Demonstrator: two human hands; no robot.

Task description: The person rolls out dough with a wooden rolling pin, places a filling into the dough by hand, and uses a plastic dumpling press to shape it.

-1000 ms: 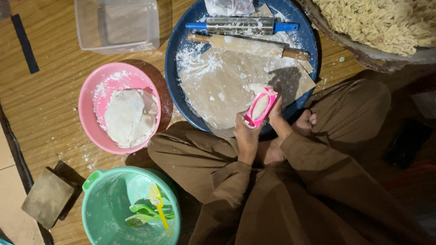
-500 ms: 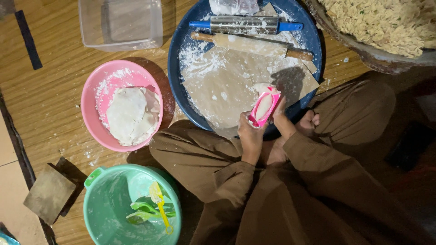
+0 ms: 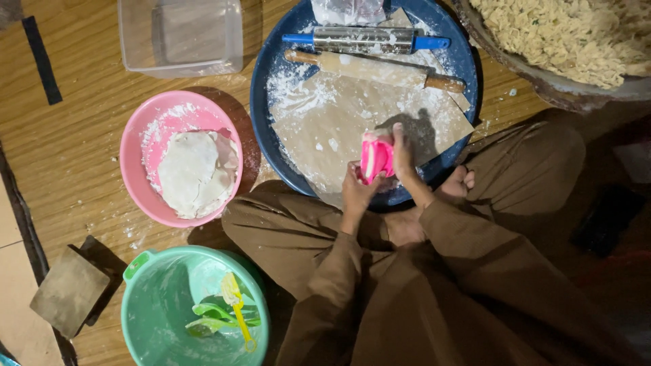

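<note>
Pink plastic dumpling press (image 3: 377, 156) sat folded shut between your hands: your left hand (image 3: 357, 192) and right hand (image 3: 404, 157) both had fingers closed around it, above the near edge of the floured blue tray (image 3: 261, 108).

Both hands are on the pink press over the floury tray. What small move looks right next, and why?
Probably squeeze the pink press fully shut. It sits nearly folded between the left hand and right hand, above the blue tray, so any flour falls there. Whether dough is inside cannot be seen.

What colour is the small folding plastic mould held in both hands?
Bright pink: the small folding plastic mould shows best in the head view, above the floured blue tray.
</note>
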